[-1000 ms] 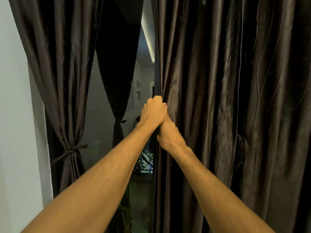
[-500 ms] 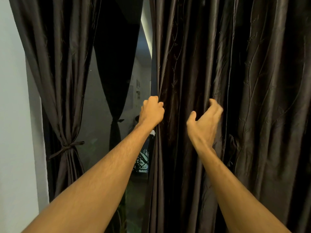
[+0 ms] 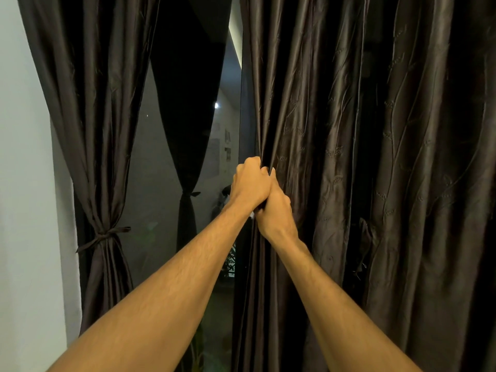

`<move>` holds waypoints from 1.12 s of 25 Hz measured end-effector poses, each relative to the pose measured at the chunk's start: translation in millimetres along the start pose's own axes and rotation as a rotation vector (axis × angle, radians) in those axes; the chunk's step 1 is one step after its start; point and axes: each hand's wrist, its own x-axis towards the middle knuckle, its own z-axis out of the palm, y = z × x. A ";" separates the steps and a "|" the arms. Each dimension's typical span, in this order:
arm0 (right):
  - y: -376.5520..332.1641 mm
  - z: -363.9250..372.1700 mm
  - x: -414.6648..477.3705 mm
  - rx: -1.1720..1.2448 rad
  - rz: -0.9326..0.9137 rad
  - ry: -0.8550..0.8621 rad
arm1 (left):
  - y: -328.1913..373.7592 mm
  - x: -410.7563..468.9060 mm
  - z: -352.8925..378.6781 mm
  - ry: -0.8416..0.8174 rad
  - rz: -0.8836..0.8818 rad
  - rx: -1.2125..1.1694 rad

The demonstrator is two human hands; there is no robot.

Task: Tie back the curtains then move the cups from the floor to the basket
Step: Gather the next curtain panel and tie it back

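Here the inner edge of the loose right curtain (image 3: 349,157) is clenched by the left hand (image 3: 251,181) and right hand (image 3: 275,208), fists stacked and touching. If too few folds are gathered, fabric could slip free before tying.

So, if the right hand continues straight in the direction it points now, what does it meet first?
The right hand is already closed on the right curtain, so it meets those folds first. Likely window glass lies behind, but depth is unclear.
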 end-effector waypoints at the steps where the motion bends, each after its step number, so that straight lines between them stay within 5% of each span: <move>1: 0.4 -0.1 -0.8 0.022 0.004 -0.024 | 1.1 -0.8 0.2 -0.007 -0.012 -0.001; 8: 13.0 -3.6 -4.9 0.054 0.034 -0.060 | 13.0 -11.5 7.0 0.023 -0.057 -0.059; 19: 6.0 -44.4 -13.9 -0.334 -0.242 -0.194 | 14.8 -10.8 0.2 0.042 -0.025 -0.004; 23: 19.1 -71.1 -24.5 -0.458 -0.225 0.177 | 11.9 -8.1 -4.1 -0.009 -0.027 0.004; 25: 28.5 -76.7 -24.2 -0.458 -0.017 0.374 | 13.0 -10.8 -4.8 -0.025 0.004 0.003; 28: 35.7 -82.3 -16.9 -0.494 0.282 0.425 | 13.4 -14.5 -7.4 -0.028 0.018 0.018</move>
